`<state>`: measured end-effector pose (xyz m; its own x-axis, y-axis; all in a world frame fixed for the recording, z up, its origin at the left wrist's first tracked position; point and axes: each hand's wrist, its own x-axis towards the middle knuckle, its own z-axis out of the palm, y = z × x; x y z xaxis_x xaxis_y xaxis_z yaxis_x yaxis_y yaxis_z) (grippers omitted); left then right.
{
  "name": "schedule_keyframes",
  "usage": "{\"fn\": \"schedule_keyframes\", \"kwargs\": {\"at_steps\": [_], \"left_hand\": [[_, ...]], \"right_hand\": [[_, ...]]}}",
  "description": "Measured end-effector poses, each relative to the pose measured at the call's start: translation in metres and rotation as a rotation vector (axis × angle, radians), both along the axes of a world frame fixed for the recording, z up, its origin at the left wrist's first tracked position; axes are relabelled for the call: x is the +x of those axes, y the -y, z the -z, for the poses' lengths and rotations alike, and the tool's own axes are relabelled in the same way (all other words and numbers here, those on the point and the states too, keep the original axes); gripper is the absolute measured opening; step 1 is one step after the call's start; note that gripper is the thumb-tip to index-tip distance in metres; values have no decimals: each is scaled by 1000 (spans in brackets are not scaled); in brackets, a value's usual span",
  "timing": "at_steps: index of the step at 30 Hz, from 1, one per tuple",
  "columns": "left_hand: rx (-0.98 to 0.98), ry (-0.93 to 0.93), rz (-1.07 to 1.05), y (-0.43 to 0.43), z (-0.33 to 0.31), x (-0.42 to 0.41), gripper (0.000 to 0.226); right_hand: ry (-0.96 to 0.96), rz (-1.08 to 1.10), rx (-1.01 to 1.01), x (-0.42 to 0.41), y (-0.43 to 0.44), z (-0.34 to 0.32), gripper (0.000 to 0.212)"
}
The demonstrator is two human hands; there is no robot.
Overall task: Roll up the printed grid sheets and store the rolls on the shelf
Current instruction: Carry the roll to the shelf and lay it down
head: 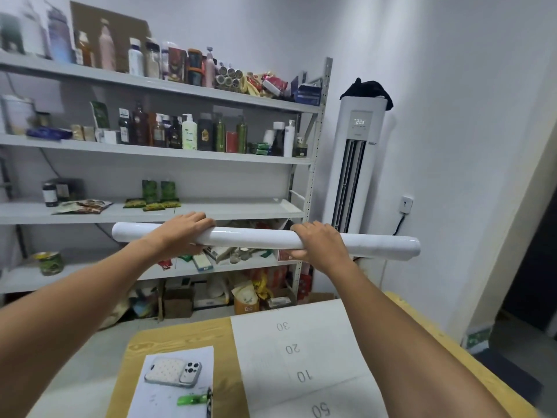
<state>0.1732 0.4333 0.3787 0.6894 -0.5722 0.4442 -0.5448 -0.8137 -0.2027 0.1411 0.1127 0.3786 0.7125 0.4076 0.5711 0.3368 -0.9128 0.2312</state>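
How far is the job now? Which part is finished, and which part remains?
Done: one sheet is already wound into a roll. In hand: the left hand and the right hand grip it, level in front of the shelf, not on it. Left: set the roll on the shelf, then roll the numbered grid sheet lying flat on the table.

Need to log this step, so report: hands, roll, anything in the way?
Left hand and right hand both grip the paper roll, held crosswise before the shelf. Green packets on the board behind it. One grid sheet flat on table.
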Motion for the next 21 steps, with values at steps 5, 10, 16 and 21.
{"fn": "schedule_keyframes", "kwargs": {"at_steps": [5, 10, 16, 21], "left_hand": [[-27, 10, 18, -28, -19, 30, 53], [-12, -2, -5, -61, -24, 54, 54], [-24, -29, -19, -97, -24, 87, 54], [-27, -21, 5, -127, -24, 120, 52]], "right_hand": [[-17, 38, 13, 31, -33, -13, 48], [-24, 45, -7, 52, -68, -23, 46], [-30, 84, -26, 83, -108, -28, 45], [-32, 118, -15, 105, -139, -28, 46]]}}
